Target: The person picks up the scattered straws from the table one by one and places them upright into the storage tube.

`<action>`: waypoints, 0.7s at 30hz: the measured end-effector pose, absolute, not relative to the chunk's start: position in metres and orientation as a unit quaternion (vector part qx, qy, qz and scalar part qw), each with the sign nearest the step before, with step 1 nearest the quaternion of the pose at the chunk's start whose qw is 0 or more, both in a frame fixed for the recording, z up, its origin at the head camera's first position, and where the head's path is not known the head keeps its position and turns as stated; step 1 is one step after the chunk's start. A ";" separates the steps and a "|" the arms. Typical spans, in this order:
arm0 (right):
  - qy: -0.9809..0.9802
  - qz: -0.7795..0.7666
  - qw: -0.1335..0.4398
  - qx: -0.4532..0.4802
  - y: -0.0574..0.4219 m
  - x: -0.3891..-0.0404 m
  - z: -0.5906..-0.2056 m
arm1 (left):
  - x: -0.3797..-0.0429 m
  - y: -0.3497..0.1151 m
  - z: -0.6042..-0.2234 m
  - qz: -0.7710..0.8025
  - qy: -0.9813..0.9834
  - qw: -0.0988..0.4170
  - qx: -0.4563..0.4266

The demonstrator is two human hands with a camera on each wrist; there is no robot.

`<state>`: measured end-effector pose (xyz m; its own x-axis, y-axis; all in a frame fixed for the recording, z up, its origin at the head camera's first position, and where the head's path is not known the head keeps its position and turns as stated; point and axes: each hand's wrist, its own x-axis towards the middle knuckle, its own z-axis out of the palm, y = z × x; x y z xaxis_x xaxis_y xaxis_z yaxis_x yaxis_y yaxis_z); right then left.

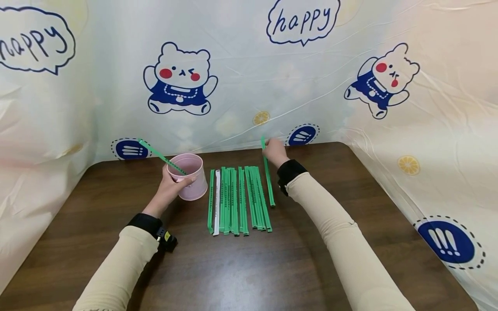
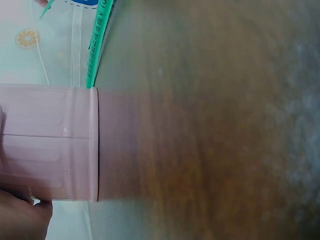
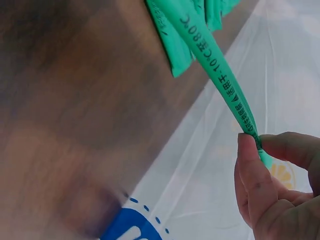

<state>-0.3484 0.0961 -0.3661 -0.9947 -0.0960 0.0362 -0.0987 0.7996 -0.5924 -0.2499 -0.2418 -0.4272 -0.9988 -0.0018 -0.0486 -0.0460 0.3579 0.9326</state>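
My left hand (image 1: pixel 169 190) grips a small pink bucket (image 1: pixel 194 186), thumb along its near side. Out of the bucket's mouth a green wrapped straw (image 1: pixel 155 152) leans to the left. To the bucket's right lies a row of green wrapped straws (image 1: pixel 233 198), with one white wrapped straw (image 1: pixel 217 203) among them. At the row's far right, my right hand (image 1: pixel 275 152) pinches another green straw (image 1: pixel 268 181) by its far end; the right wrist view shows thumb and fingertip meeting on that printed wrapper (image 3: pixel 220 75).
A brown wooden table (image 1: pixel 233 272) bears everything. Behind it and along the sides hangs a pale curtain (image 1: pixel 241 77) printed with bears and speech bubbles, meeting the table's far edge just beyond the right hand.
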 end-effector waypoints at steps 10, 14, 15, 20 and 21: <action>-0.930 0.360 0.058 0.044 0.099 -0.351 -0.335 | -0.248 -0.243 -0.428 0.566 0.824 0.013 -0.012; -0.920 0.381 0.086 0.044 0.099 -0.350 -0.321 | -0.248 -0.242 -0.428 0.567 0.824 0.013 -0.010; -0.916 0.388 0.093 0.045 0.099 -0.350 -0.318 | -0.249 -0.242 -0.429 0.567 0.823 0.013 -0.009; -0.894 0.425 0.133 0.058 0.094 -0.350 -0.297 | -0.251 -0.243 -0.430 0.569 0.822 0.015 -0.007; -0.889 0.431 0.142 0.060 0.093 -0.350 -0.292 | -0.252 -0.242 -0.429 0.570 0.821 0.016 -0.008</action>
<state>-0.3504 0.0932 -0.2922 -0.9526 0.0147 0.3040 -0.2295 0.6213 -0.7492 -0.2516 -0.2424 -0.4290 -0.9994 0.0051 -0.0342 -0.0303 0.3501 0.9362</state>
